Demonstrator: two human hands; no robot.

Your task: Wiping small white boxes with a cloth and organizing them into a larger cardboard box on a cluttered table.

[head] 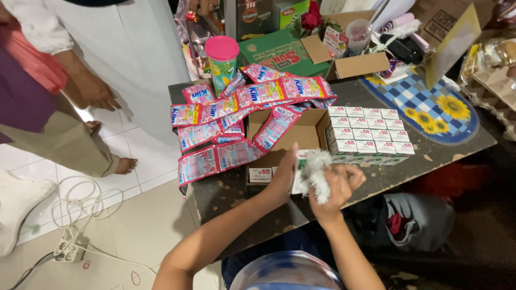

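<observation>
My left hand point(284, 174) holds a small white and green box point(298, 172) upright at the table's near edge. My right hand point(339, 188) grips a fluffy white cloth point(320, 173) and presses it against that box. Just behind my hands stands an open brown cardboard box point(301, 131). To its right lie rows of small white boxes point(368, 131) packed side by side on the dark table point(226, 193).
Pink sachet strips point(226, 126) spread over the table's left half, near a cup with a pink lid point(222, 59). A sunflower mat point(435, 110) lies at the right. Another person point(64, 80) stands barefoot at the left. A power strip with cables point(72, 249) lies on the tiled floor.
</observation>
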